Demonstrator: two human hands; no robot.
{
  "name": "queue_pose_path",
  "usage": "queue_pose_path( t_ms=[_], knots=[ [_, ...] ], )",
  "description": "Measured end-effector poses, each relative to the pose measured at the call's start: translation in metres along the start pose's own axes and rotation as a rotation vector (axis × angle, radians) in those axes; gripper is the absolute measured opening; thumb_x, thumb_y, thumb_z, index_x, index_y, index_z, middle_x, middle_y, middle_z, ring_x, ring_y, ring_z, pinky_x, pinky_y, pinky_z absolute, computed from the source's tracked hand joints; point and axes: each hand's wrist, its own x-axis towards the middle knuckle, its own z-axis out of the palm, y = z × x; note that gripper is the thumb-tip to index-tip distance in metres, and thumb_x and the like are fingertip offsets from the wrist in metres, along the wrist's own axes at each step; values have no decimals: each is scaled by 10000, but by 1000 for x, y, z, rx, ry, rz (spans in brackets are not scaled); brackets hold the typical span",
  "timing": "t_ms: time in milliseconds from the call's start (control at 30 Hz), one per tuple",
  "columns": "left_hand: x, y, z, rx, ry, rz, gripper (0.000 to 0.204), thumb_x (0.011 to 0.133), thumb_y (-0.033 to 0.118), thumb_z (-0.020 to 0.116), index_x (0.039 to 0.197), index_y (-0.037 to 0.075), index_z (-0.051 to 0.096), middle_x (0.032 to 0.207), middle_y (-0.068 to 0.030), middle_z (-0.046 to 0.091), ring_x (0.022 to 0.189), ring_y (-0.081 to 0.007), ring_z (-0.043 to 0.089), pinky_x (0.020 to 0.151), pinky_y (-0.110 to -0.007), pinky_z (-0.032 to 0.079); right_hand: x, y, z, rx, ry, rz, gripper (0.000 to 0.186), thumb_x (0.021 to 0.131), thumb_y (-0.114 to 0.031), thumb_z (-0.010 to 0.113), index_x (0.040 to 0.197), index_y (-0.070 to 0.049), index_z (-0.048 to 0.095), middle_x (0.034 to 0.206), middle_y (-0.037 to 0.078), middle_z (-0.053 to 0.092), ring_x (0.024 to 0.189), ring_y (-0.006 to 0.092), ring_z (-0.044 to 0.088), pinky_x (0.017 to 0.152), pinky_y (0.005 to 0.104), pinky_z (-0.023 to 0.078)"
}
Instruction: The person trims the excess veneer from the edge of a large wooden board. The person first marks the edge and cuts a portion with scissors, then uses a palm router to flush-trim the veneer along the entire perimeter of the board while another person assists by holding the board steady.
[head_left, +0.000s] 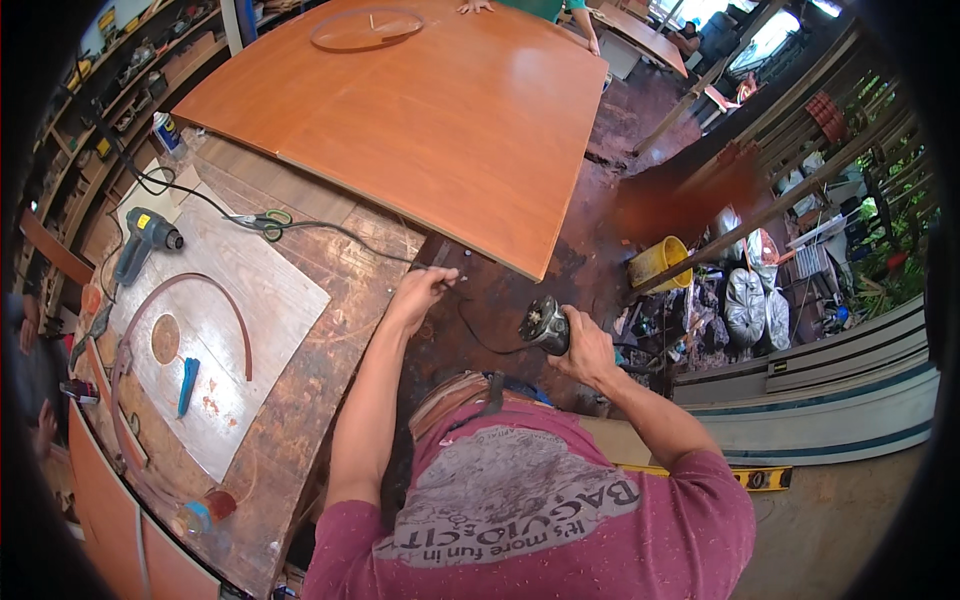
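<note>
My right hand (pixel 588 348) grips a black handheld power tool (pixel 543 322) with a round head, held up in front of my body. Its exact kind is hard to make out. A thin cord loops from near the tool toward my left hand (pixel 415 298). The fingers of that hand are pinched together at the edge of the workbench (pixel 290 440), where a black cord (pixel 345 233) arrives from the far left. The pinch appears to be on this cord, though the fingers partly hide it. Beyond both hands is a large orange-brown wooden panel (pixel 420 130).
On the bench lie a heat gun (pixel 148 240), green-handled scissors (pixel 268 222), a blue tool (pixel 188 385), a curved brown strip (pixel 240 320) and a spray can (pixel 167 132). A yellow bucket (pixel 660 265) and a spirit level (pixel 765 479) are at right. Another person's hand (pixel 476 6) rests on the panel.
</note>
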Motion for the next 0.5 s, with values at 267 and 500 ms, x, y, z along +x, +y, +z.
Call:
queue_pose_path(
  t_ms=[267,500],
  knots=[
    [-135,-84,33,-116,539,-20,783,960,228,694,1545,-109,299,1378,-257,609,1232,-251,616,992,-334,494,1,-33,-15,467,-198,49,897,673,-346,871,1381,26,466,1266,300,636,1201,428,632,1003,468,520],
    [-187,-39,113,375,546,568,526,931,147,749,1376,-73,574,1447,-242,569,1301,-333,597,1116,-427,451,66,-107,-21,1349,-480,-225,700,734,-229,908,1292,14,562,1141,102,675,1059,186,649,956,364,535]
  ],
)
